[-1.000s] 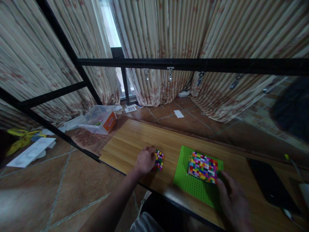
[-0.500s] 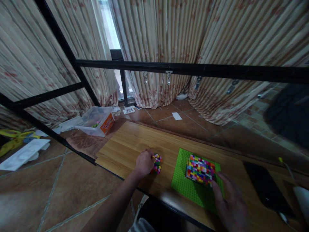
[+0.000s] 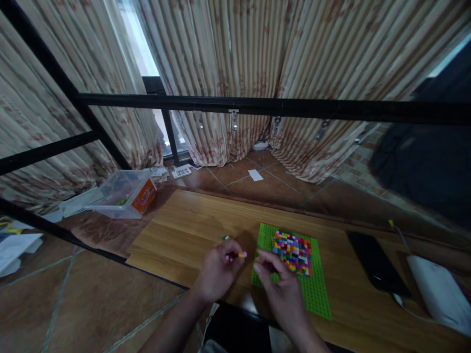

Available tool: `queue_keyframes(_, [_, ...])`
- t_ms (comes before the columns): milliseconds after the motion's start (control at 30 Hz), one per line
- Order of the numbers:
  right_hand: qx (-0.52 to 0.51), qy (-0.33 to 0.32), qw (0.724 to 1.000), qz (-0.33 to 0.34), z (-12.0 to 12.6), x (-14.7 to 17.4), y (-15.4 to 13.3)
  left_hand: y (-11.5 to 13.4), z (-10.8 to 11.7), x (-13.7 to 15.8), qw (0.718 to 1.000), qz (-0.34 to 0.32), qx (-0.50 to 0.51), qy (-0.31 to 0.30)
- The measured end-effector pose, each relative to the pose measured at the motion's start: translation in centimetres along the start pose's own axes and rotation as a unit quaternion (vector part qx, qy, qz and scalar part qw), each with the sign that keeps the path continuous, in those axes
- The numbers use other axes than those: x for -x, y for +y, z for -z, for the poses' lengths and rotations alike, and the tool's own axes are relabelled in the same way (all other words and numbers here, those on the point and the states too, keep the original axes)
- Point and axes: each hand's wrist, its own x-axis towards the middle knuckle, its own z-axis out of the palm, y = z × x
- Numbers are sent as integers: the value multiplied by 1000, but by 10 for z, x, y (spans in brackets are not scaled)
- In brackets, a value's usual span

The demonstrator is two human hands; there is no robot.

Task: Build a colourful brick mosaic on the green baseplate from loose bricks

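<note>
The baseplate (image 3: 316, 289) lies on the wooden table (image 3: 184, 230) with the brick block (image 3: 292, 251) on it, the phone (image 3: 377, 262) to its right, and the plastic box (image 3: 125, 193) on the floor to the left.

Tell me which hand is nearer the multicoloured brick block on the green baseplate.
Right. The right hand lies on the green baseplate, its fingertips just short of the brick block. The left hand is off the plate to the left, pinching small bricks.
</note>
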Motion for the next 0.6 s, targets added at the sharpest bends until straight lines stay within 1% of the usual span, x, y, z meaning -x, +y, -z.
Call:
queue_keyframes(67, [-59,-16,997,-44,-7,4,-7,7,-11,12,995,-6,90,-29])
queue_keyframes(133, [-107,-20,991,-78,-8,7,-8,7,-22,19,987,15,159,-16])
queue_keyframes(200, [-141,-18,984,-104,-5,10,-7,4,-31,21,977,39,211,-16])
queue_keyframes(300, [-163,-13,978,-129,3,9,-4,1,-40,16,963,62,259,-40])
queue_keyframes(500, [-137,-16,982,-129,16,-1,7,3,-53,3,942,78,319,-64])
queue_keyframes(600, [-89,-10,991,-102,25,-12,16,-4,-60,-4,939,74,327,-73])
